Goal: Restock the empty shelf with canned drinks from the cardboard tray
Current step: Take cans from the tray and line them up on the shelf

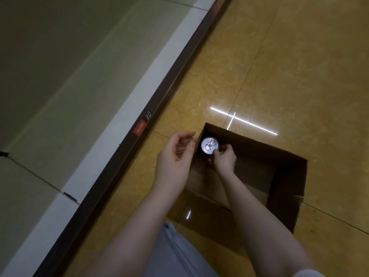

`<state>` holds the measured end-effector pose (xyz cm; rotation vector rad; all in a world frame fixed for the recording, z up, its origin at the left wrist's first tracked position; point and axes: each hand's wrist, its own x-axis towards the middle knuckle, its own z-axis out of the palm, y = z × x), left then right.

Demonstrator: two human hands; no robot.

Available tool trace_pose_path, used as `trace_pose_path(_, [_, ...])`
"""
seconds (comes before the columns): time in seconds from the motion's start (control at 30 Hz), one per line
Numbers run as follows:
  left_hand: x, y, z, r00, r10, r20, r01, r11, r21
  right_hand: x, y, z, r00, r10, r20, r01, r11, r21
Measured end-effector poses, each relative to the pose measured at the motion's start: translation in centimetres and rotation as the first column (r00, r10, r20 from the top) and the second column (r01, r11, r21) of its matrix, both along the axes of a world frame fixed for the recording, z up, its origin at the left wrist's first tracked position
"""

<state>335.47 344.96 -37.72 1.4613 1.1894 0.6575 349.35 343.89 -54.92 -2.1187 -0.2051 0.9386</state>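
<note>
**One can, one tray, two grips**

One can (209, 145) is clasped by the curled fingers of the right grip (224, 159) in the far corner of the single cardboard tray (289, 176). The left grip (175, 156) is held apart and empty, just left of the can. The shelf (60, 86) is seen beyond it.

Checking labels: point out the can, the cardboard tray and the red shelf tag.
can (209, 145), head view, silver top.
cardboard tray (289, 176), head view, inner side wall.
red shelf tag (139, 129), head view, tag's middle.

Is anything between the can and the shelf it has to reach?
Yes: the cardboard tray's wall rises beside the can on the shelf side, and the left hand hovers just beyond it. The right hand grips the can.
</note>
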Motion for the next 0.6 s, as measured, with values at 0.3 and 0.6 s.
trace_pose_path(0.3, [0.3, -0.7, -0.6, 0.998, -0.053, -0.015, 0.053, 0.998, -0.024, -0.3, -2.5, 1.3, 0.994, 0.031, 0.108, -0.032, 0.999, 0.006])
trace_pose_path(0.6, [1.1, -1.0, 0.9, 0.988, -0.11, -0.11, 0.109, 0.994, -0.017, 0.0, -5.4, 11.1, 0.971, 0.129, 0.204, -0.155, 0.981, 0.117])
